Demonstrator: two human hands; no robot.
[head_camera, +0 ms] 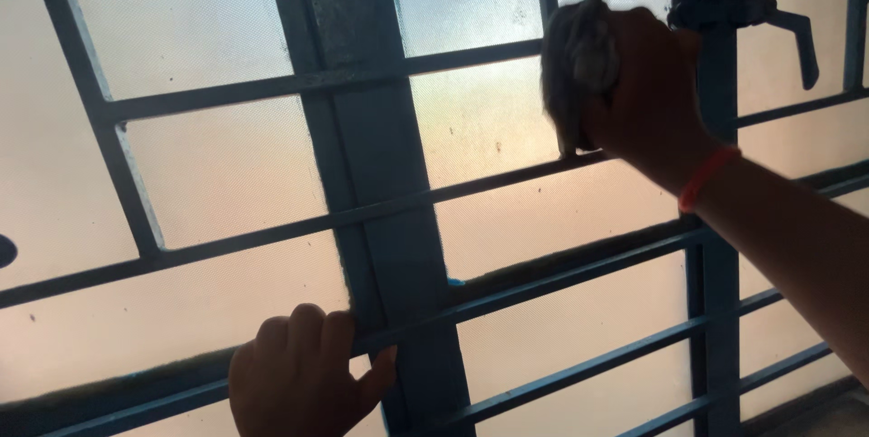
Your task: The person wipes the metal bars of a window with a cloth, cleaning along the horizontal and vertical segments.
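Note:
My right hand [647, 93] is closed around a crumpled grey cloth [577, 61] and presses it against a frosted window pane [480, 120] at the upper right. A red band circles that wrist. My left hand [303, 374] grips a horizontal blue window bar [561, 279] at the bottom, beside the thick blue vertical frame post [380, 166]. The window is a grid of frosted panes behind dark blue metal bars.
A dark window latch handle [769, 16] sticks out at the upper right, just right of my cloth hand. Several slanted horizontal bars cross the panes. A dark sill corner shows at the bottom right.

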